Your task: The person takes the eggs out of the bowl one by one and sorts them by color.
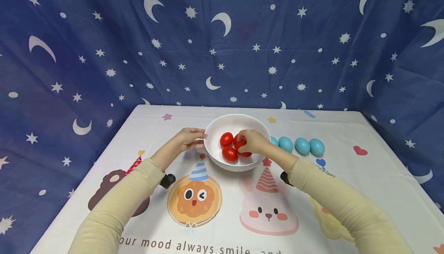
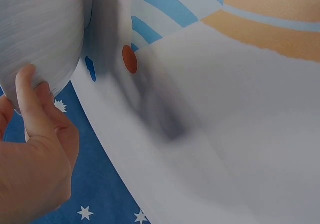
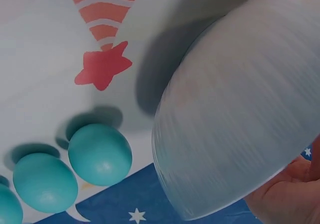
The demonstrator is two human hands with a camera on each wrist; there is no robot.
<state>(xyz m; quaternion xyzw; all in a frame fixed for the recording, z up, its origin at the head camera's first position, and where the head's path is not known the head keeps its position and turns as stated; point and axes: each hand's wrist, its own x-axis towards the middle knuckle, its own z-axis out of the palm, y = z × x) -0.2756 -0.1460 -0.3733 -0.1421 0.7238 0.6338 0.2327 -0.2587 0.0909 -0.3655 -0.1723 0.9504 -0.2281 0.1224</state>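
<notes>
A white bowl [image 1: 216, 158] stands on the table with several red eggs [image 1: 230, 154] inside. My left hand [image 1: 190, 138] holds the bowl at its left side; the left wrist view shows its fingers [image 2: 26, 86] against the outer wall near the rim. Reaching in over the right rim, my right hand [image 1: 252, 141] has its fingers curled round a red egg [image 1: 245, 154], which it partly covers. The right wrist view shows mostly the bowl's outer wall [image 3: 235, 109], which hides the fingertips and the red eggs.
Several blue eggs [image 1: 302, 146] lie in a row right of the bowl, the nearest partly behind its rim. A white cloth [image 1: 156, 125] printed with cartoon figures covers the table. Behind hangs a dark blue curtain [image 1: 243, 80] with moons and stars.
</notes>
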